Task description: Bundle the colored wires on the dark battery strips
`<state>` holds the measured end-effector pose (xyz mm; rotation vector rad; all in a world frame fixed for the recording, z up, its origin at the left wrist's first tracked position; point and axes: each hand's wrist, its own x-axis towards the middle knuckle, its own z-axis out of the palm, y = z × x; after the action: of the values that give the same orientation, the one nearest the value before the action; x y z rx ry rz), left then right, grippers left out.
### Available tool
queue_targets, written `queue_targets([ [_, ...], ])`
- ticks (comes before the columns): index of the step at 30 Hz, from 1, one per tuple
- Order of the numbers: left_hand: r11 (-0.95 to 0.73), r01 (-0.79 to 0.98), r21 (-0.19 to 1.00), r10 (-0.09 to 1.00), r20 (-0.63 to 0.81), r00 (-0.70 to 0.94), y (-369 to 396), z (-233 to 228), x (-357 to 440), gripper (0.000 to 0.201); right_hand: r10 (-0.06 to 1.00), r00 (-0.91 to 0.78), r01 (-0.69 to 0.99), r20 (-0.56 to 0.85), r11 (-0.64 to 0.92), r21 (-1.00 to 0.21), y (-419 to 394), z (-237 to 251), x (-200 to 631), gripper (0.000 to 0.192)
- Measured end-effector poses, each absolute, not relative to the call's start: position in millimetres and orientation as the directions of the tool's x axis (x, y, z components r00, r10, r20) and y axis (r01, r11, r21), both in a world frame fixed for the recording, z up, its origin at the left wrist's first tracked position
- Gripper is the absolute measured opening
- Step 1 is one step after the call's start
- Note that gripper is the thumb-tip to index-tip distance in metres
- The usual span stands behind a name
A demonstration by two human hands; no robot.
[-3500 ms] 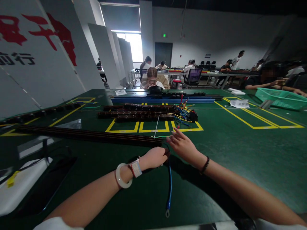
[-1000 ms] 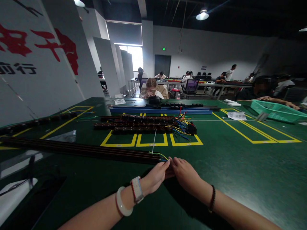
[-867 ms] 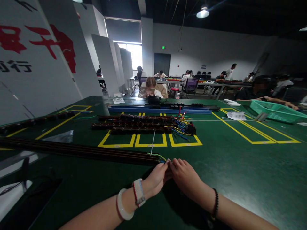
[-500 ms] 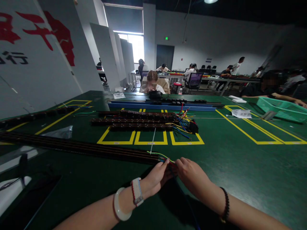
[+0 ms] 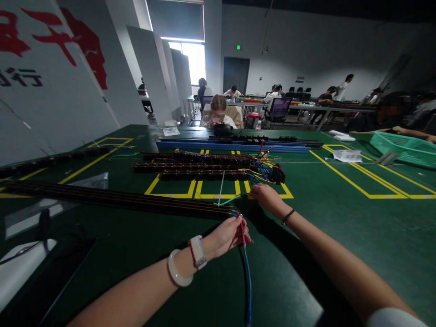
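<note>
– Surroundings? 
– Green table (image 5: 340, 227) with yellow tape boxes; stack of dark strips (image 5: 197, 164) with coloured leads beyond the hands, teal basket (image 5: 405, 147) far right, seated people behind.
– Left hand (image 5: 226, 235)? 
– Pinched shut on red wire (image 5: 242, 229) and blue wire (image 5: 247, 281) at end of long dark strip (image 5: 119, 200), palm down.
– Right hand (image 5: 267, 196)? 
– Stretched forward, fingers curled at green wire (image 5: 231, 200); probably gripping, hard to confirm.

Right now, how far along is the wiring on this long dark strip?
Three wired strips already lie stacked beyond. In hand: the left hand pinches red and blue wires at the near strip end, while the right hand pulls a green wire outward. These wires are still loose, not bundled.
</note>
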<state>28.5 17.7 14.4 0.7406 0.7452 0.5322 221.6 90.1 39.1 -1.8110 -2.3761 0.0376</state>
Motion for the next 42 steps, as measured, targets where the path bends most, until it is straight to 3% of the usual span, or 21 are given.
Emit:
queue_targets([
  [5,0.630,-0.203,0.750,0.658,-0.376,0.653,18.4,15.0,28.8,0.028,0.903,-0.372,0.905,0.214,0.404,-0.131,71.9,33.4,230.7,0.025],
  [8,0.649,-0.235,0.724,0.651,-0.369,0.663,18.6,12.8,29.3,0.025,0.783,-0.514,0.809,0.351,0.578,-0.103,37.6,38.4,241.4,0.038],
  [12,0.671,-0.283,0.685,0.658,-0.376,0.652,20.5,7.5,30.7,0.021,0.598,-0.737,0.629,0.316,0.777,-0.003,-7.9,40.2,235.6,0.051],
  [16,0.685,-0.322,0.653,0.670,-0.393,0.630,21.1,4.6,31.4,0.019,0.491,-0.813,0.537,0.312,0.840,0.079,-21.8,34.3,214.7,0.033],
  [18,0.689,-0.343,0.639,0.671,-0.381,0.636,20.6,5.4,30.5,0.019,0.498,-0.771,0.556,0.397,0.830,0.038,-15.8,35.9,208.1,0.027],
  [21,0.696,-0.367,0.617,0.653,-0.331,0.681,19.5,8.2,27.9,0.028,0.638,-0.586,0.633,0.500,0.746,-0.210,4.1,47.9,204.2,0.025],
  [23,0.699,-0.352,0.622,0.629,-0.302,0.716,18.2,9.8,26.3,0.033,0.753,-0.457,0.659,0.474,0.644,-0.387,22.0,57.9,200.7,0.025],
  [25,0.684,-0.329,0.651,0.620,-0.282,0.732,16.2,10.8,25.6,0.031,0.818,-0.389,0.677,0.423,0.565,-0.471,41.1,65.3,192.2,0.026],
  [29,0.609,-0.278,0.742,0.637,-0.250,0.729,12.7,10.1,26.2,0.015,0.816,-0.456,0.691,0.355,0.576,-0.436,70.8,67.9,158.1,0.027],
  [35,0.589,-0.238,0.773,0.625,-0.248,0.741,15.9,3.2,25.4,0.012,0.754,-0.624,0.725,0.204,0.656,-0.208,81.5,61.9,120.1,0.021],
  [42,0.587,-0.225,0.778,0.582,-0.212,0.785,20.3,-2.7,23.8,0.024,0.768,-0.539,0.619,0.346,0.640,-0.456,56.4,74.8,155.7,0.028],
])
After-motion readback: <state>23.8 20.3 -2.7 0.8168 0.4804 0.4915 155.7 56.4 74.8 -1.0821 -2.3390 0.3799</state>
